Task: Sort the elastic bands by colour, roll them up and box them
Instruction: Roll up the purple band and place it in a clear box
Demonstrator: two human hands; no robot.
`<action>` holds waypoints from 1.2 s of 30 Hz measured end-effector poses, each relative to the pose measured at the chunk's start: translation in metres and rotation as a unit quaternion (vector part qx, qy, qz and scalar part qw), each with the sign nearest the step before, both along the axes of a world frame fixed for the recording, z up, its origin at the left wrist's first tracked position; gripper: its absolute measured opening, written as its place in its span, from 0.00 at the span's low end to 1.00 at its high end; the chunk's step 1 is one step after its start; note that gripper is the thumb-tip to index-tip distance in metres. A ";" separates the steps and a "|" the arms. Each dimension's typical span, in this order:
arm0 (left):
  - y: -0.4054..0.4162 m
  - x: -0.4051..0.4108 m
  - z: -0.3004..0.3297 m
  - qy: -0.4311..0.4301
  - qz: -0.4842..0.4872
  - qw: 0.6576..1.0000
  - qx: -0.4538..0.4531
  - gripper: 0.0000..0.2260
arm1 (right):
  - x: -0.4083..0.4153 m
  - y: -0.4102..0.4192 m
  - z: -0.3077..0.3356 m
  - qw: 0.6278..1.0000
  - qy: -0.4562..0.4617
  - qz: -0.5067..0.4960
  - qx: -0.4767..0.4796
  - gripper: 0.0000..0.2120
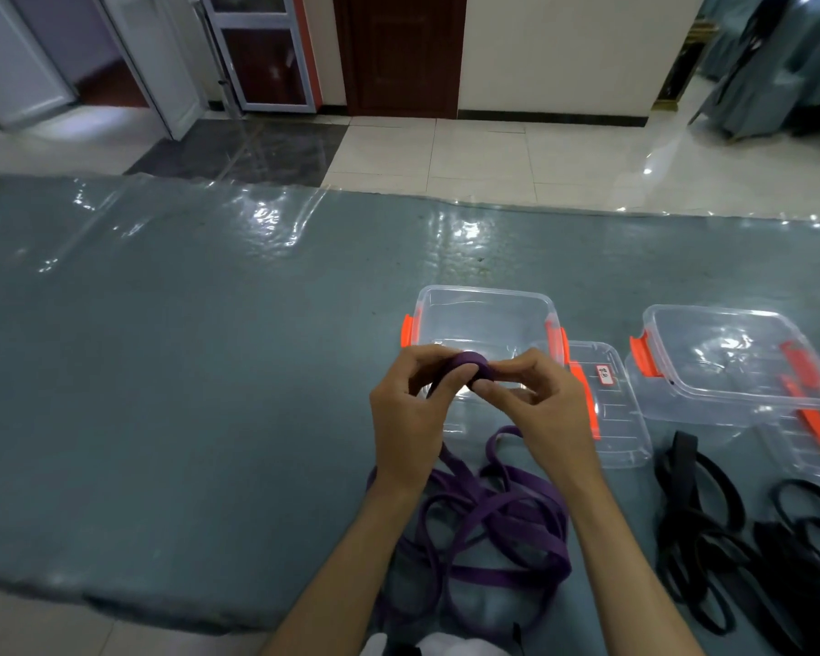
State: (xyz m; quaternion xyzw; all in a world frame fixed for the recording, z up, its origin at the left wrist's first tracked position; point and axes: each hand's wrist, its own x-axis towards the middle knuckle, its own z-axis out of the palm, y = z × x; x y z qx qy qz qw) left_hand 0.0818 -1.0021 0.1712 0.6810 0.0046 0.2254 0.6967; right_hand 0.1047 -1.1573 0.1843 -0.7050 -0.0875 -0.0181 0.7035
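Your left hand (pixel 410 409) and right hand (pixel 536 404) both pinch a small purple roll (pixel 472 364), held up in front of the near clear box (pixel 484 319); its loose tail drops to the purple band pile (pixel 498 527) on the grey table (pixel 185 395) btwn your forearms. A 2nd clear box (pixel 730 357) sits to the right w/ black bands (pixel 730 537) in front; a lid (pixel 607 404) lies btwn the 2 boxes.

Bare table (pixel 162 395) left; boxes (pixel 484 319) ahead.
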 end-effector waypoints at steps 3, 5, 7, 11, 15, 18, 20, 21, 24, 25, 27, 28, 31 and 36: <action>-0.004 -0.002 -0.005 0.010 0.010 0.998 -0.054 0.06 | 0.000 -0.002 0.004 1.000 0.001 0.000 0.031 0.08; -0.006 -0.005 -0.008 0.015 -0.014 0.996 -0.089 0.06 | 0.000 0.000 0.005 0.998 0.004 -0.013 0.063 0.06; -0.005 -0.006 -0.009 0.011 -0.034 0.993 -0.114 0.08 | -0.002 0.004 0.004 0.997 0.010 -0.014 0.076 0.05; 0.000 -0.002 -0.009 0.043 -0.047 0.989 -0.132 0.08 | -0.010 0.012 -0.003 0.990 0.036 -0.029 0.130 0.07; 0.005 -0.001 -0.008 0.064 -0.060 0.989 -0.123 0.08 | -0.012 0.008 -0.007 0.992 0.071 -0.017 0.102 0.09; 0.006 -0.001 -0.007 0.054 -0.060 0.995 -0.053 0.09 | -0.010 0.006 -0.005 0.996 0.076 -0.013 0.045 0.09; 0.005 0.000 -0.006 0.051 -0.061 0.997 -0.012 0.10 | -0.008 0.006 -0.003 0.997 0.058 -0.035 0.025 0.08; 0.004 0.000 -0.006 0.052 -0.060 0.997 -0.001 0.10 | -0.008 0.007 -0.003 0.997 0.053 -0.039 0.033 0.07; -0.002 -0.003 -0.003 0.042 -0.040 0.998 0.025 0.10 | -0.009 0.008 0.001 0.993 0.071 -0.004 0.090 0.16; -0.003 -0.004 -0.003 0.037 -0.032 0.999 0.015 0.09 | -0.009 0.009 0.003 0.994 0.072 0.012 0.087 0.18; -0.003 -0.007 -0.002 0.030 -0.028 0.999 -0.012 0.06 | -0.010 0.011 0.004 0.996 0.059 0.035 0.057 0.16; -0.002 -0.007 -0.003 0.026 -0.030 0.999 -0.010 0.04 | -0.010 0.012 0.004 0.996 0.058 0.038 0.046 0.14; 0.002 -0.005 -0.006 0.026 -0.045 0.999 -0.005 0.04 | -0.012 0.014 0.005 0.995 0.068 0.026 0.065 0.11; 0.005 -0.004 -0.014 0.053 -0.131 0.990 -0.020 0.17 | -0.012 0.007 0.003 0.993 0.052 -0.035 0.105 0.11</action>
